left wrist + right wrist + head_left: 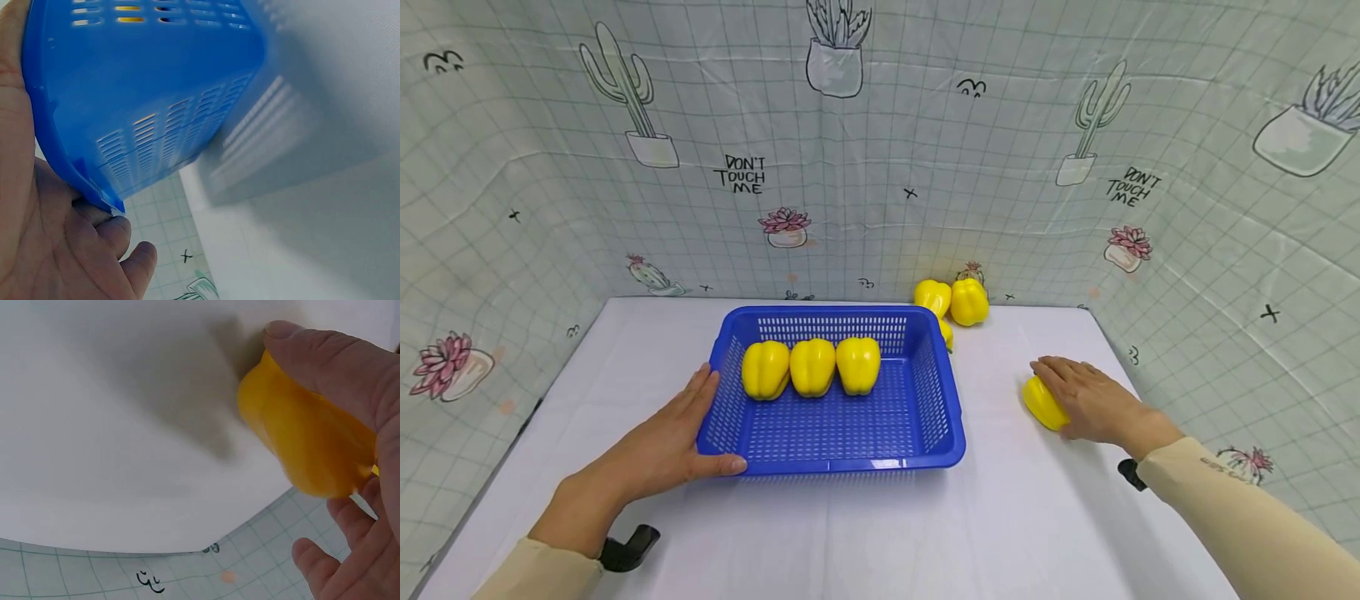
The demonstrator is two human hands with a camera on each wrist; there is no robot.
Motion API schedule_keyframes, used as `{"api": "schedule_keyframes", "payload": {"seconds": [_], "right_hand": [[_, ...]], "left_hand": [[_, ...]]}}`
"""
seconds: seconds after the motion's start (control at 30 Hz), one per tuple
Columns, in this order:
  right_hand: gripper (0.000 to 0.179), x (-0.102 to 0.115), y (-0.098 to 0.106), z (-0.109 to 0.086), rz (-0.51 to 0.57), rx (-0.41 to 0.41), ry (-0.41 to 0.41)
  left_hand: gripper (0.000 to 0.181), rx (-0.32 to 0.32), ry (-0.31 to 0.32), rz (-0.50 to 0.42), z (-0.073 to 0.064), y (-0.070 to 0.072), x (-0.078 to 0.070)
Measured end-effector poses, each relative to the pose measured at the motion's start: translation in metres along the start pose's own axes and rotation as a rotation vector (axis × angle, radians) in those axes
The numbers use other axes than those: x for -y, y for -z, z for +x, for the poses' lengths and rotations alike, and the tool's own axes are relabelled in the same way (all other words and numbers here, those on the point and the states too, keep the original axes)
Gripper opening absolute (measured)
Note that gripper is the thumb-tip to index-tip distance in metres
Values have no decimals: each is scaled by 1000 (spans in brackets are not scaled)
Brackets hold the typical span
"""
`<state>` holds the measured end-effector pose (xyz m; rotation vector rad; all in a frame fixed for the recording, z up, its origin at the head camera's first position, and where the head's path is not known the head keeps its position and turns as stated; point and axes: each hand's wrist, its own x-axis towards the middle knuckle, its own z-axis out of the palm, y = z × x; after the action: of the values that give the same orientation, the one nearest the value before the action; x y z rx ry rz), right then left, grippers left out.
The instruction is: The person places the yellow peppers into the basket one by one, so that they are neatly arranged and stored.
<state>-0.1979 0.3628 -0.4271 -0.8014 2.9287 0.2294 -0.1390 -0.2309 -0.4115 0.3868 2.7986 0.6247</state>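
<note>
A blue plastic basket [835,463] with slotted sides stands on the table, a row of three yellow bell peppers [812,367] inside it towards the back left. My left hand [658,442] holds the basket's left end, thumb on the front rim and fingers along the left rim. The left wrist view shows the basket's outer wall [156,69] and the fingertips at its rim. Out to the right, my right hand [1093,400] grips another yellow bell pepper [1043,403]. In the right wrist view that pepper [300,431] sits between thumb and fingers, its shadow on the white cloth.
Several more yellow bell peppers [970,302] lie behind the basket's back right corner, one partly hidden by its rim. A white cloth [895,533] covers the table. Gridded curtains [880,150] with cactus prints hang at the back and both sides.
</note>
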Motion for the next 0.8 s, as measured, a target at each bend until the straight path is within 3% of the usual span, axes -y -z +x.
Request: {"api": "schedule_keyframes", "payload": {"seconds": [0.27, 0.5, 0.6, 0.8], "right_hand": [[99, -3, -7, 3, -21, -17, -6], [91, -1, -12, 14, -24, -131, -30], [91, 5, -3, 24, -38, -177, -40], [90, 20, 34, 49, -51, -263, -48]], "left_hand": [[139, -6, -4, 9, -1, -1, 1], [139, -6, -9, 3, 0, -2, 1], [139, -5, -9, -1, 1, -2, 2], [138, -14, -21, 4, -1, -3, 3]]}}
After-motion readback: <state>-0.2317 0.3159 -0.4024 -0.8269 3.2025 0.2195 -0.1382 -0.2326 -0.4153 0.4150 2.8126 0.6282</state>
